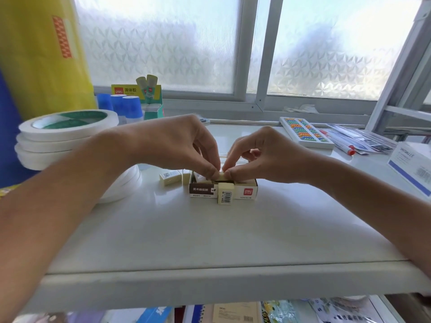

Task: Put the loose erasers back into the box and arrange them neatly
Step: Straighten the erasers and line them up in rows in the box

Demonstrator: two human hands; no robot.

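Note:
A small white-and-brown eraser box [246, 190] stands on the white shelf [210, 229], open at the top. My left hand [177, 145] and my right hand [261, 155] meet above it, and both pinch one cream eraser [221, 176] at the box's top edge. Another cream eraser [225, 193] with a barcode leans upright against the box's front. Two loose erasers [171, 177] lie just left of the box. The inside of the box is mostly hidden by my fingers.
Stacked rolls of white tape [63, 134] sit at the left, with more rolls [123, 183] beside my left forearm. Blue-capped glue sticks [121, 106] and a display box stand behind. An abacus [305, 132], pens and a white carton [412, 169] lie at the right.

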